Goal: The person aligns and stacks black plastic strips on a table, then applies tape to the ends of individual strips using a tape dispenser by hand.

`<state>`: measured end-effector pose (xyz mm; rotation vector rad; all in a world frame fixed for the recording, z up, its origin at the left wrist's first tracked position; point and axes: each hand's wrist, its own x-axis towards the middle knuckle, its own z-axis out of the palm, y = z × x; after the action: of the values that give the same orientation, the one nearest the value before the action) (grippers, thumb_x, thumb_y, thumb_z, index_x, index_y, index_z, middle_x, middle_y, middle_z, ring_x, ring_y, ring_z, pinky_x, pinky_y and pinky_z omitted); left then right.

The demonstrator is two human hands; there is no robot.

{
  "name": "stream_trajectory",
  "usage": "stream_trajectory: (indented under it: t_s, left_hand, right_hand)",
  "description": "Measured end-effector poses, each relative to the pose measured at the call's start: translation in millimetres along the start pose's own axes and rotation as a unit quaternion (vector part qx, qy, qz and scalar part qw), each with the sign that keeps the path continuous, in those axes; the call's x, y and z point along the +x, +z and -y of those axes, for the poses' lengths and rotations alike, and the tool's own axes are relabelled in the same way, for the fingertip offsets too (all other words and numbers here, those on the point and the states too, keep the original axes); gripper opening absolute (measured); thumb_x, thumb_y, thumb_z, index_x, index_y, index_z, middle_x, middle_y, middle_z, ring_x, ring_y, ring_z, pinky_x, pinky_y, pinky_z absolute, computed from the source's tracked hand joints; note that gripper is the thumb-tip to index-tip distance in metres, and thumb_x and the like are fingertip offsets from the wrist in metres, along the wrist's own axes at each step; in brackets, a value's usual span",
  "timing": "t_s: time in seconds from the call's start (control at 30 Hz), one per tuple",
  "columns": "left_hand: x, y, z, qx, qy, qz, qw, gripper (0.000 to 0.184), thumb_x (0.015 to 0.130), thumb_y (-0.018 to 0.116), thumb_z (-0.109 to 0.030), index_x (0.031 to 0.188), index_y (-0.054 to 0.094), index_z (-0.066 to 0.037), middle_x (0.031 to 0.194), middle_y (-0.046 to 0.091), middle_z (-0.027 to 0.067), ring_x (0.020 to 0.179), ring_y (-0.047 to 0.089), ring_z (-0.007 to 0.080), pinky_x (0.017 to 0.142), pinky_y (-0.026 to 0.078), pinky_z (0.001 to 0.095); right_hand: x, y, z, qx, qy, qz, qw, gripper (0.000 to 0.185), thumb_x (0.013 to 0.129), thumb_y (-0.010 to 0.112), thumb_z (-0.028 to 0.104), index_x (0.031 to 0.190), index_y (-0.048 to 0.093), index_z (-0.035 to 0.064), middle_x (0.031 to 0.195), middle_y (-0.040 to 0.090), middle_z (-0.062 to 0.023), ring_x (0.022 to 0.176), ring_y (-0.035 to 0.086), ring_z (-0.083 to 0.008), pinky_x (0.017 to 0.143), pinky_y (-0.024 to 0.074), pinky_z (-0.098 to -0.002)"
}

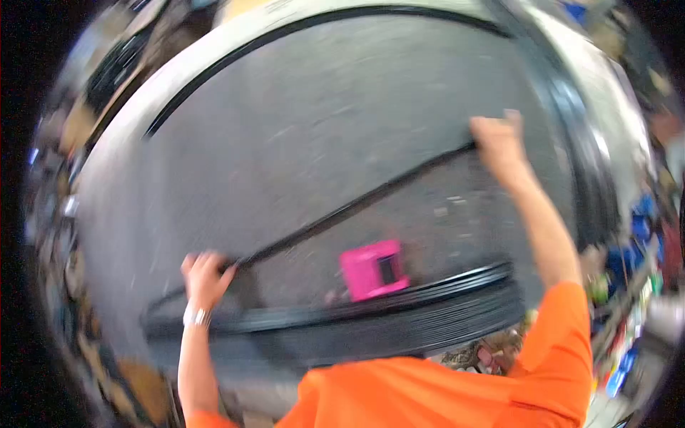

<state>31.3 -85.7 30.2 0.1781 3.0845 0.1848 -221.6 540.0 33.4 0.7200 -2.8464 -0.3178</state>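
A long thin black strip [357, 205] runs diagonally above the dark grey table surface [285, 128]. My left hand [207, 276], with a band at the wrist, is closed round the strip near its lower left part. At the strip's upper right end, my right hand [497, 139] is also closed on it, with one finger or the thumb pointing up. Between the strip and a stack of black strips [428, 314] near my body lies a bright pink object [374, 269] with a dark rectangle on it.
Another black strip [314, 21] lies along the table's far side. More long black pieces [589, 164] are bundled at the right edge. Blurred clutter, including blue items [640, 217], surrounds the table. Small pale marks or scraps [449, 207] show right of the pink object.
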Motion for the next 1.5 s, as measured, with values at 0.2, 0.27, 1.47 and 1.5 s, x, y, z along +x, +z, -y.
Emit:
stream_trajectory:
  t_s: [0.2, 0.27, 1.47, 1.5]
  left_hand:
    - [-5, -9, 29, -0.001, -0.057, 0.120, 0.991, 0.056, 0.074, 0.082, -0.053, 0.112, 0.067, -0.015, 0.096, 0.071, 0.0009, 0.103, 0.066, 0.0216, 0.107, 0.031, 0.0545]
    - [-6, -21, 38, -0.009, -0.096, 0.178, 0.979, 0.078, 0.067, 0.086, -0.055, 0.132, 0.060, -0.019, 0.112, 0.069, 0.0036, 0.114, 0.063, 0.0224, 0.111, 0.027, 0.0580]
    - [-59, -4, 78, 0.091, -0.185, 0.010, 0.978, 0.056, 0.071, 0.071, -0.008, 0.125, 0.059, -0.019, 0.125, 0.058, 0.0048, 0.123, 0.055, 0.0274, 0.111, 0.031, 0.0594]
    - [-63, -3, 92, 0.117, -0.210, 0.061, 0.969, 0.055, 0.071, 0.071, -0.008, 0.124, 0.059, -0.018, 0.125, 0.058, 0.0052, 0.124, 0.054, 0.0275, 0.113, 0.029, 0.0604]
  right_hand:
    - [14, 45, -20, -0.124, 0.050, 0.129, 0.983, 0.063, 0.082, 0.059, -0.006, 0.141, 0.048, 0.0138, 0.116, 0.069, -0.0047, 0.111, 0.067, -0.0237, 0.114, 0.0301, -0.0649]
    - [20, 54, -24, -0.124, 0.044, 0.143, 0.981, 0.062, 0.083, 0.058, -0.006, 0.141, 0.047, 0.0144, 0.113, 0.070, -0.0058, 0.108, 0.068, -0.0246, 0.113, 0.0310, -0.0657]
    - [39, 54, -45, -0.120, 0.017, 0.214, 0.969, 0.059, 0.077, 0.065, -0.007, 0.128, 0.045, 0.0132, 0.092, 0.073, -0.0104, 0.099, 0.071, -0.0335, 0.116, 0.0205, -0.0700]
    - [33, 54, -47, -0.110, -0.001, 0.183, 0.977, 0.060, 0.076, 0.066, -0.008, 0.129, 0.045, 0.0124, 0.090, 0.072, -0.0093, 0.098, 0.071, -0.0330, 0.117, 0.0202, -0.0701]
